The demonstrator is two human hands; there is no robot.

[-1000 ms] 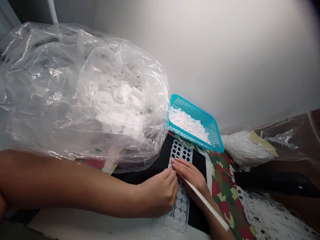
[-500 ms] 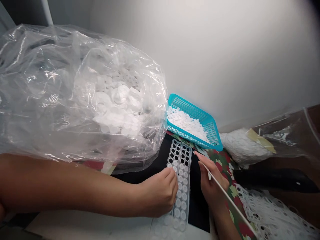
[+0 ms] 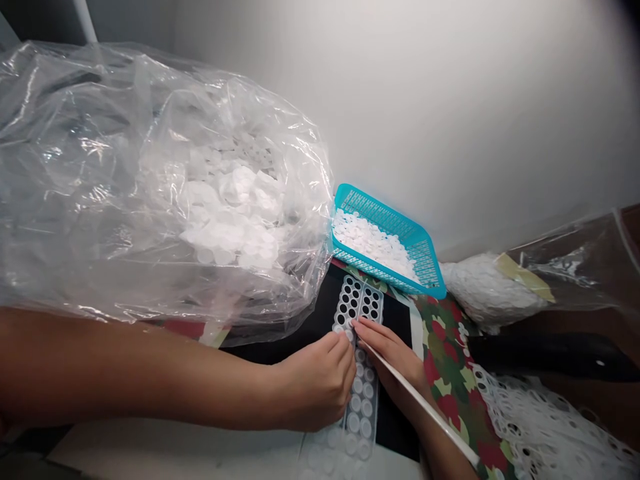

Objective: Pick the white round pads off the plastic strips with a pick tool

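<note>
A long translucent tray [image 3: 354,404] with rows of round holes lies on a black mat [image 3: 400,420]. White round pieces fill its nearer holes, while the far holes show black. My left hand [image 3: 320,381] is closed over the tray's left side, its fingertips pinched at the edge of the filled part; anything between them is hidden. From the right, my right hand [image 3: 400,367] reaches over the tray with fingertips at the first dark holes, by a small white piece. A thin white strip [image 3: 425,403], seen nearly edge-on, is held in that hand and slants toward me.
Behind the tray stands a blue basket [image 3: 390,272] of small white discs. A big clear bag [image 3: 125,200] of white pieces bulges at left. Rightward are another filled bag [image 3: 500,287], a black handle-like object [image 3: 555,357] and piled white sheets with holes [image 3: 555,427].
My right hand has moved left and toward me, from beside the tray's far end onto the tray, the white strip going with it. My left hand has barely moved.
</note>
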